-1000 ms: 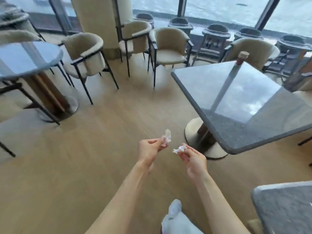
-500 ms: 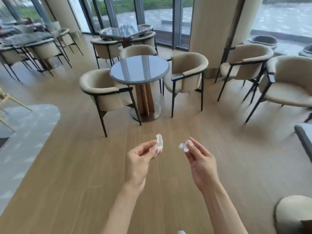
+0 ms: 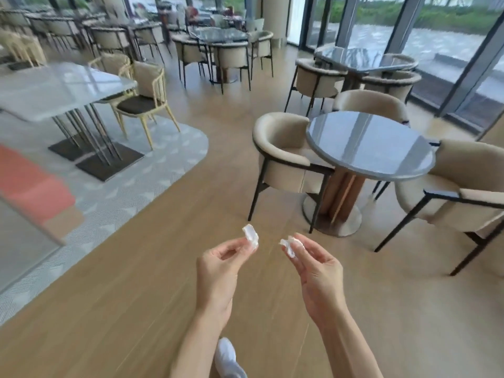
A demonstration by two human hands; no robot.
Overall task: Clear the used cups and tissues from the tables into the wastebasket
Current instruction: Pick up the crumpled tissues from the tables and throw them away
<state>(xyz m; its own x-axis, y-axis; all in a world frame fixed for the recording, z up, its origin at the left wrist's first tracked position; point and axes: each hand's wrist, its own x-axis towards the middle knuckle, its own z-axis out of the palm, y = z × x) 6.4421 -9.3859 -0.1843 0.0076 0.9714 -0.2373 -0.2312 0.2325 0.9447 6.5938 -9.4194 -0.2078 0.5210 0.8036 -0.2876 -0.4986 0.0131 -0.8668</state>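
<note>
My left hand (image 3: 218, 271) pinches a small crumpled white tissue (image 3: 251, 236) between thumb and fingertips. My right hand (image 3: 317, 271) pinches a second crumpled white tissue (image 3: 289, 245) the same way. Both hands are held out in front of me at waist height over the wooden floor, a short gap between them. No wastebasket and no cup shows in the head view.
A round grey table (image 3: 368, 145) with beige armchairs (image 3: 283, 156) stands ahead right. A white table (image 3: 54, 88) with a yellow-framed chair (image 3: 144, 96) is at the left on a grey patterned floor. More tables and chairs fill the back. Glass walls run along the right.
The view has swung to the left across the room; the square dark table with the cup has left the frame. Both hands keep pinching their tissues in the same pose.
</note>
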